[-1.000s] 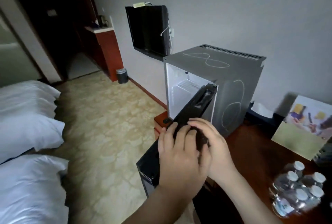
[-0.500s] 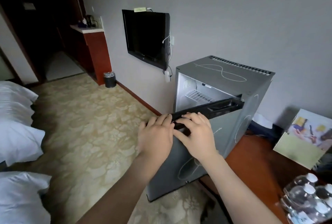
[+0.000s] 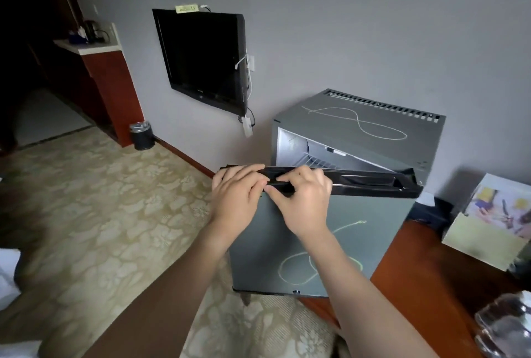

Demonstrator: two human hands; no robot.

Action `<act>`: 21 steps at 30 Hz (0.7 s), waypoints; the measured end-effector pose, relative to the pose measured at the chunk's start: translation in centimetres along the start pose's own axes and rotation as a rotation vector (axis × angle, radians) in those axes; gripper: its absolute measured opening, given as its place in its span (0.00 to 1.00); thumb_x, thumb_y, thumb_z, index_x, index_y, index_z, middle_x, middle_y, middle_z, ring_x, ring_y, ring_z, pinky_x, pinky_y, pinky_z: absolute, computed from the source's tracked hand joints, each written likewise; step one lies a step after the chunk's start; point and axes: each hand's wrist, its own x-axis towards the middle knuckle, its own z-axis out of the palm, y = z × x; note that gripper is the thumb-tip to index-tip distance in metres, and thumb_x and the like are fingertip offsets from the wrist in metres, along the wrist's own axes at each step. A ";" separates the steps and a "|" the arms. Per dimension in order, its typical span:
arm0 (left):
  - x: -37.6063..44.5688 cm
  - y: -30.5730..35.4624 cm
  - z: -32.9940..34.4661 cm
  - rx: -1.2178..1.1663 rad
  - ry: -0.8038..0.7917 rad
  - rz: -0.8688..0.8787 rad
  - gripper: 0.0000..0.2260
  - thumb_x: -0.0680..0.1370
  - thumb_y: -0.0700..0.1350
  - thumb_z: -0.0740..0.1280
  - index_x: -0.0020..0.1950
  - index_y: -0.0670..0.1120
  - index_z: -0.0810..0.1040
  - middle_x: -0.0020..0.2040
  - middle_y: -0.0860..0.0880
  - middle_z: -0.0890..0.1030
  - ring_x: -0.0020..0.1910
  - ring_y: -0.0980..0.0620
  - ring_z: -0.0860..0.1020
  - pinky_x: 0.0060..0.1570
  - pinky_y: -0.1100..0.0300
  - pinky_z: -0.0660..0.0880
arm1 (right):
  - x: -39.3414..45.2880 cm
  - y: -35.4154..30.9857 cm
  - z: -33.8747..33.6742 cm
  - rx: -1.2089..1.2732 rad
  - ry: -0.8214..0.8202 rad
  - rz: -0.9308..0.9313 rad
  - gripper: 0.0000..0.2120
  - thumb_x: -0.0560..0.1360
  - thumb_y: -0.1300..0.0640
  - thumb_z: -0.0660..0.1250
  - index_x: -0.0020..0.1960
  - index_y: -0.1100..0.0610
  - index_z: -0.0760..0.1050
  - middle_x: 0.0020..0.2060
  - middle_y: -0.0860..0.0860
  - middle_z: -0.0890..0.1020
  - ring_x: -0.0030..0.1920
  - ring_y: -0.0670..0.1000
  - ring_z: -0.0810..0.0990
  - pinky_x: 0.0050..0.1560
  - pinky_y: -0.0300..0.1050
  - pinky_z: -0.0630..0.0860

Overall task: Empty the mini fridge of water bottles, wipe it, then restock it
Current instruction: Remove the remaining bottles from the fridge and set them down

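A grey mini fridge (image 3: 370, 122) stands on a wooden desk, with chalk loops drawn on its top. Its door (image 3: 287, 245) is partly swung in, leaving a gap that shows a white interior and a wire shelf (image 3: 316, 161). No bottles show inside. My left hand (image 3: 238, 194) and my right hand (image 3: 301, 199) both grip the black top edge of the door, side by side near its free end. A blurred pack of water bottles (image 3: 502, 326) sits at the bottom right on the desk.
A wall-mounted black TV (image 3: 204, 59) hangs left of the fridge with a cable dangling. A small dark bin (image 3: 141, 136) stands on the patterned carpet. A picture card (image 3: 494, 219) leans on the red-brown desk (image 3: 425, 286). White bedding shows at the far left.
The door has swung from wide open toward the fridge, narrowing the gap. Both hands stay on its top edge and moved with it. The camera view has shifted left.
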 end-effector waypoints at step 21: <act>13.2 -4.0 14.0 -0.577 -0.096 0.120 0.09 0.80 0.45 0.64 0.48 0.49 0.84 0.59 0.57 0.82 0.61 0.55 0.77 0.73 0.54 0.59 | 9.0 5.2 9.0 -0.465 0.197 0.219 0.11 0.69 0.46 0.76 0.45 0.53 0.82 0.41 0.48 0.80 0.44 0.55 0.76 0.53 0.49 0.65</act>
